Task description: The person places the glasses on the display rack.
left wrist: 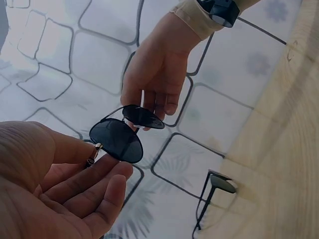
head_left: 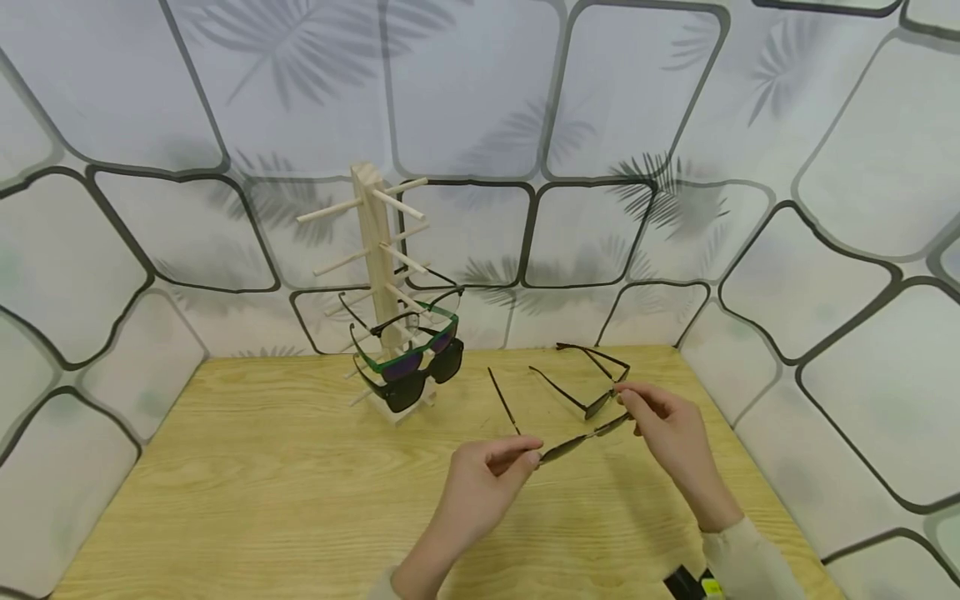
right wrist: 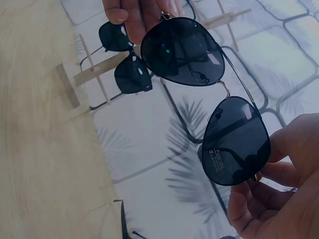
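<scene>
A pair of dark-lensed aviator sunglasses (head_left: 564,449) is held above the table between my two hands. My left hand (head_left: 480,487) pinches it near the left hinge, and my right hand (head_left: 671,442) pinches the opposite end. One temple arm extends away from me, unfolded. In the right wrist view, the lenses of these aviator sunglasses (right wrist: 184,52) show a thin double bridge and small pale print on one lens. Beyond my right fingers, a second pair of sunglasses (head_left: 598,405) lies on the table with its arms unfolded.
A wooden display rack (head_left: 375,242) with pegs stands at the back, left of my hands. It bears black sunglasses (head_left: 426,379), green-framed glasses (head_left: 408,357) and a thin dark-rimmed pair above. Patterned cloth walls (head_left: 465,92) enclose the wooden table (head_left: 285,492). A black object (head_left: 684,583) sits near my right sleeve.
</scene>
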### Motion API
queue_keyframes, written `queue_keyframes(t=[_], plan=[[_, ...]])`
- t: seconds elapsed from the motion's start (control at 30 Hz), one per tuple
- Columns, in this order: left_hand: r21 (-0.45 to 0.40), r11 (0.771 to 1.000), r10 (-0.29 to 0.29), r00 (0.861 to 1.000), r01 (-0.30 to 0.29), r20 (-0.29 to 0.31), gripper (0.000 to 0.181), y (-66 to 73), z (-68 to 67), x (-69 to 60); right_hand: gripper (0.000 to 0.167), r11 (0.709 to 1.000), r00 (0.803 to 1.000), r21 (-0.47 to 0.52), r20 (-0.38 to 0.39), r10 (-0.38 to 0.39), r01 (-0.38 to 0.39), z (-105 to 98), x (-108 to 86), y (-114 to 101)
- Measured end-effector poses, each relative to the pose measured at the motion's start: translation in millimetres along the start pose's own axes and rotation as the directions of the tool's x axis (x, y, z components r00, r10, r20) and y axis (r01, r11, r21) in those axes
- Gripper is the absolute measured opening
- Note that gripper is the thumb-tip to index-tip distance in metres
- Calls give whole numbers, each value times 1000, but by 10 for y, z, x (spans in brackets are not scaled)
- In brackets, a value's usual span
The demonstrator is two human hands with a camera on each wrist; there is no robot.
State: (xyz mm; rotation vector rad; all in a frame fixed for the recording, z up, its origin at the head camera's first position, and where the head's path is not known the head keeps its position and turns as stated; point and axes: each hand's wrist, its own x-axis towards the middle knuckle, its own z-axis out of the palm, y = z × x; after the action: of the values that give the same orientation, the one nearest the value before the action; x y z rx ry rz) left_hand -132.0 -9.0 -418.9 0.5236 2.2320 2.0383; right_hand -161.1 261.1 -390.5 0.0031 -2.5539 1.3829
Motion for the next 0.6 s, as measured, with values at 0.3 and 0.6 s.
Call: queue_keyframes(t=[0.3, 0.6], plan=[[50, 998, 39, 998, -37, -43, 23, 286, -150, -44, 35, 995, 998, 75, -3, -61, 61, -13, 106, -302], [107, 994, 49, 995, -39, -92, 20, 538, -318, -79, 34, 985, 992, 122, 5, -126, 125, 7, 187, -576]])
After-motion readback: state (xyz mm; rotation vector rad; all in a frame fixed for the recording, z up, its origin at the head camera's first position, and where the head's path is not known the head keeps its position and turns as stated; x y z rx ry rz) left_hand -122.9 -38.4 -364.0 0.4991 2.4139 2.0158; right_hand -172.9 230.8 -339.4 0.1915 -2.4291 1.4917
